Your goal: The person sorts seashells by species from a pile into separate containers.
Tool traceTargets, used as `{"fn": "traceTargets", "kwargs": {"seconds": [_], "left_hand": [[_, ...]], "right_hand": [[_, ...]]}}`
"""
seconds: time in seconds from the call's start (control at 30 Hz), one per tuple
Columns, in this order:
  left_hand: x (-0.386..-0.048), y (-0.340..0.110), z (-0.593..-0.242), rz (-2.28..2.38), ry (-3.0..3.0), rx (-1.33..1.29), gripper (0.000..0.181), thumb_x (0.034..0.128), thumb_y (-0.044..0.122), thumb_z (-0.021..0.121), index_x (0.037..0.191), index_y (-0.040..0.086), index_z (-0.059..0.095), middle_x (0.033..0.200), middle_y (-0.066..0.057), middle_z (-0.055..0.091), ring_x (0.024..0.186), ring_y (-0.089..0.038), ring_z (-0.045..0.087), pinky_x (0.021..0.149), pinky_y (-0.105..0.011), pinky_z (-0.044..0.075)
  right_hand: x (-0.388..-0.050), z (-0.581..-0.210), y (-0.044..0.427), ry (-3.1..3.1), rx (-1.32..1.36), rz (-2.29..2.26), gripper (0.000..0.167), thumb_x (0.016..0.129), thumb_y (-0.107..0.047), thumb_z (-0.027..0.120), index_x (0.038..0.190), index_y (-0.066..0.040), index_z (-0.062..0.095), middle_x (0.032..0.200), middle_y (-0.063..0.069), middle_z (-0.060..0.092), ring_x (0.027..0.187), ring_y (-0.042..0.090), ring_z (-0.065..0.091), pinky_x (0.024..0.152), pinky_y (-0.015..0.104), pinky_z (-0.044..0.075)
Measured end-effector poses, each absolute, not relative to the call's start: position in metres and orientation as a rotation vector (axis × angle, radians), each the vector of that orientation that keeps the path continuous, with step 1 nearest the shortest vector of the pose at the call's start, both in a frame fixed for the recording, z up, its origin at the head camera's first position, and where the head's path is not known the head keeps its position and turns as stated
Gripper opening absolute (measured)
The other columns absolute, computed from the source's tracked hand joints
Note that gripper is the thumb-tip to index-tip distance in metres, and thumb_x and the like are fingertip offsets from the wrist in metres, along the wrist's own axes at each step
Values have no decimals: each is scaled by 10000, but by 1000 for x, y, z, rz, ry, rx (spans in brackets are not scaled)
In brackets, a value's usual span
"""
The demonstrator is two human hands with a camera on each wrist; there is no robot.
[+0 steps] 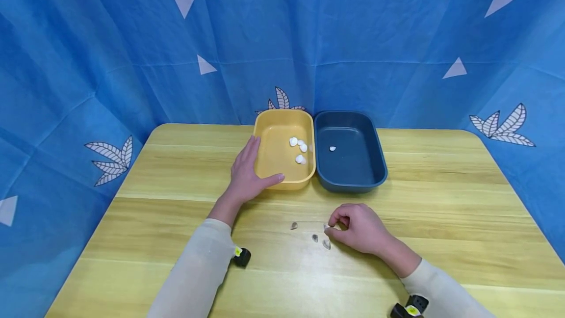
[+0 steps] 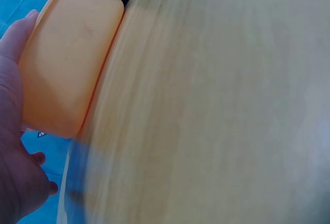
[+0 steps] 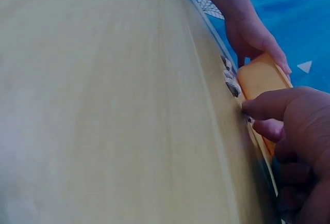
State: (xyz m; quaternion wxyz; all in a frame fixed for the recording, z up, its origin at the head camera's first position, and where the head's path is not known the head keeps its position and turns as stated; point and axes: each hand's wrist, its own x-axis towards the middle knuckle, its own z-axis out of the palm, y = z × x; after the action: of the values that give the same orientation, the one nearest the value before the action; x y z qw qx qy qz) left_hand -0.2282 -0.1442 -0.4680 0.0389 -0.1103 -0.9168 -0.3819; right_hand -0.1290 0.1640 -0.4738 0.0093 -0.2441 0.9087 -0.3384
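Note:
My left hand (image 1: pixel 245 175) rests against the near left corner of a yellow plastic bin (image 1: pixel 265 180), fingers straight along its side and thumb over the front rim. Several white rounded shells (image 1: pixel 300 159) lie inside that bin. At the table's middle, my right hand (image 1: pixel 362 229) pinches a small shell (image 1: pixel 325 226) between thumb and index finger, at the tabletop. Close by lie three loose grey-brown shells: one shell (image 1: pixel 294 225) to the left, another shell (image 1: pixel 315 238) nearer, and a striped shell (image 1: pixel 326 244) just below the fingertips. The right wrist view shows the pinched piece mostly hidden.
A dark blue bin (image 1: pixel 353 188) stands right beside the yellow one, with a single small pale shell (image 1: pixel 332 148) in it. Both are near the back of the wooden table (image 1: pixel 441 200). Behind hangs a blue patterned curtain (image 1: pixel 371 28).

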Motion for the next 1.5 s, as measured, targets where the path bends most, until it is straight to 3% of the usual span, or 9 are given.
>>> {"fn": "traceTargets", "kwargs": {"seconds": [0.33,1.1,1.5], "left_hand": [[-228,-144,-467,-1169,-2819,-327,1190,738,696,737,1626,227,99,1665,74,12,1496,-305,74,1140,-612,74],[-226,-144,-465,-1171,-2821,-330,1197,731,719,725,1626,241,89,1668,59,16,1495,-313,73,1139,-615,84],[-227,-143,-466,-1184,-2827,-315,1197,725,735,720,1624,269,82,1665,80,12,1496,-297,70,1142,-606,78]], "right_hand": [[-140,-468,169,2635,-984,-1072,214,794,-43,765,938,-196,723,661,-105,439,622,35,432,622,261,394],[-144,-458,169,2562,-959,-1053,156,845,-130,788,915,-229,690,674,-94,462,643,58,451,640,278,402],[-148,-418,177,2614,-1010,-1286,184,853,-90,796,914,-219,681,708,-7,440,665,169,465,588,269,377]]}}
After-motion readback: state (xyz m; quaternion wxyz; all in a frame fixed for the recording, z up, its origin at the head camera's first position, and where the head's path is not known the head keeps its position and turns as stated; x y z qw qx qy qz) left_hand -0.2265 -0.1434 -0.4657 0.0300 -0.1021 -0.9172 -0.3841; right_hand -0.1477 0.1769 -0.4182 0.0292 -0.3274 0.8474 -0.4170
